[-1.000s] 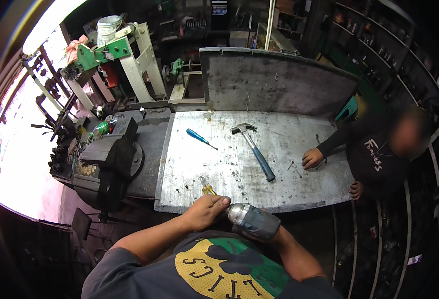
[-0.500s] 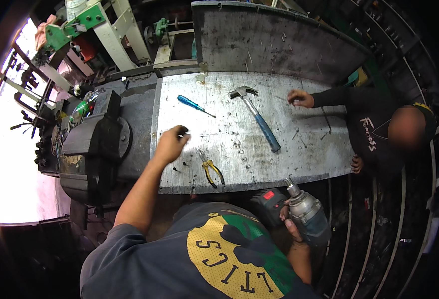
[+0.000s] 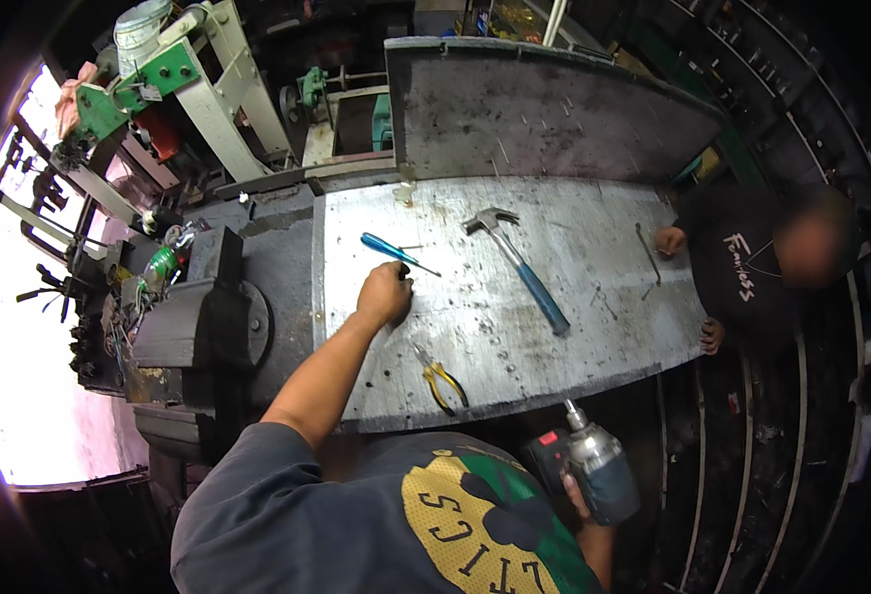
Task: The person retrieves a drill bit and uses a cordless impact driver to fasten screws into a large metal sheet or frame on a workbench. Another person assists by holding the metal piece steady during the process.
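left hand [image 3: 384, 295] outstretched over table [image 3: 594, 228], grip curled, contents unclear | right hand [image 3: 576, 497] low, grip wrapped round drill [image 3: 604, 480]

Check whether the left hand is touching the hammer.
Apart: the head view plainly shows worktop between the left hand and the hammer.

gap between screwdriver [image 3: 395, 253] and hammer [image 3: 524, 270], panel [image 3: 554, 124] behind

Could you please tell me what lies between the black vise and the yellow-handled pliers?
In the head view, the person's left forearm crosses between them, and small dark pieces lie on the tabletop.
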The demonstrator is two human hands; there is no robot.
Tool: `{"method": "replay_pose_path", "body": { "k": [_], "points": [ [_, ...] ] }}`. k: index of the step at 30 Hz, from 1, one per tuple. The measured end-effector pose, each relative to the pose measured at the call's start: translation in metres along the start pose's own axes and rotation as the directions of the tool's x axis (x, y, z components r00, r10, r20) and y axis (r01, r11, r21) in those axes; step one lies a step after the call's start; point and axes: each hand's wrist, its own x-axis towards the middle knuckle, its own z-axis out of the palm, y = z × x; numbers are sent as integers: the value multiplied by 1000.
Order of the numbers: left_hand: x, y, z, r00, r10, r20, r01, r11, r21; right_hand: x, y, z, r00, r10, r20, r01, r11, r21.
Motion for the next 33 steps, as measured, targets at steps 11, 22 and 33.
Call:
{"method": "replay_pose_path", "body": {
  "k": [11, 22, 33],
  "points": [
    [108, -11, -20, 946, 102, 309, -241, 857, 455, 13, -75, 31, 950, 300, -84, -275, 934, 226],
    [101, -14, -11, 902, 236, 363, -369, 857, 359, 118, -77, 21, 979, 195, 65, -205, 916, 345],
    [158, -79, -44, 989, 83, 124, 7, 803, -596, 274, -67, 25, 712, 537, 454, -694, 438, 571]
  ]
}}
